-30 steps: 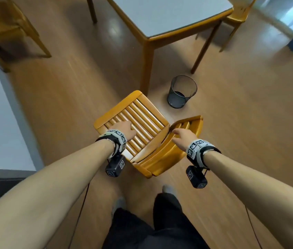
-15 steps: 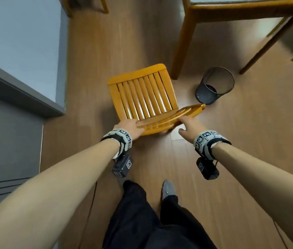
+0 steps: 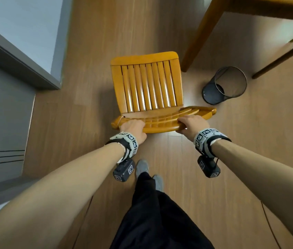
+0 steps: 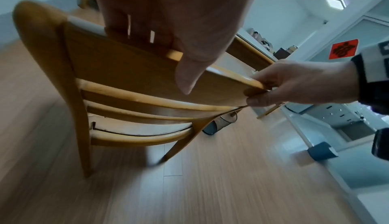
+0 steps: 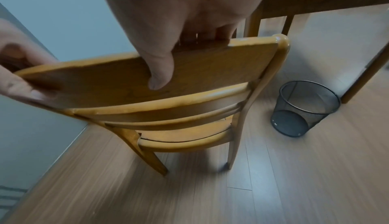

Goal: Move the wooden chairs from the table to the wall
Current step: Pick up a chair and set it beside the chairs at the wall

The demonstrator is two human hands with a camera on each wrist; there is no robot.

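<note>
A honey-coloured wooden chair (image 3: 147, 87) with a slatted seat stands in front of me on the wooden floor, its back towards me. My left hand (image 3: 133, 127) grips the left end of the top rail of the backrest (image 4: 130, 71), fingers over the front and thumb behind. My right hand (image 3: 189, 123) grips the right part of the same rail (image 5: 189, 71) the same way. The wooden table (image 3: 214, 22) stands beyond the chair at the upper right. A pale wall (image 3: 25, 29) runs along the left.
A black mesh waste bin (image 3: 223, 85) stands on the floor just right of the chair, near the table leg. A grey door or panel (image 3: 2, 114) lies at the left. My feet (image 3: 142, 167) are right behind the chair.
The chair has turned with my hands on its backrest, so its seat now points straight away from me. The wall has come into view at the left and the table has slid off to the upper right.
</note>
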